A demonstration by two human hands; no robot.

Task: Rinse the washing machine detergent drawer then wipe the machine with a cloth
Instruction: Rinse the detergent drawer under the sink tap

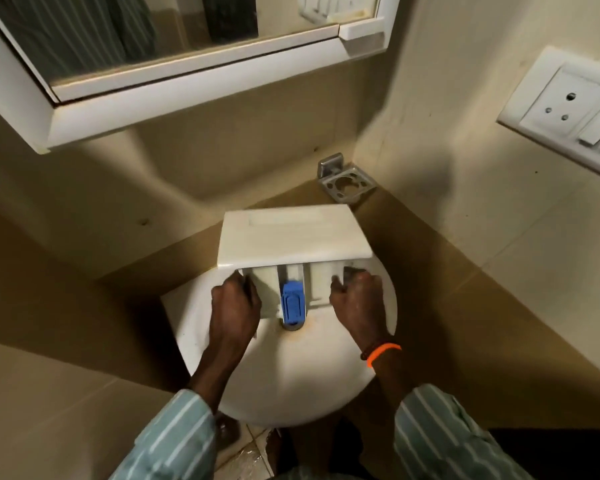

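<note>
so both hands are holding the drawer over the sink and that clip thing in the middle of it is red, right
Not quite: the clip in the middle of the drawer is blue, not red, as the head view shows. The rest stands: the left hand and right hand hold the drawer over the sink.

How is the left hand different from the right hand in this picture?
The left hand grips the left side of the detergent drawer, while the right hand grips its right side. The right wrist wears an orange band; the left wrist is bare. Both hands hold the drawer over the white sink, and both arms have striped sleeves.
</note>
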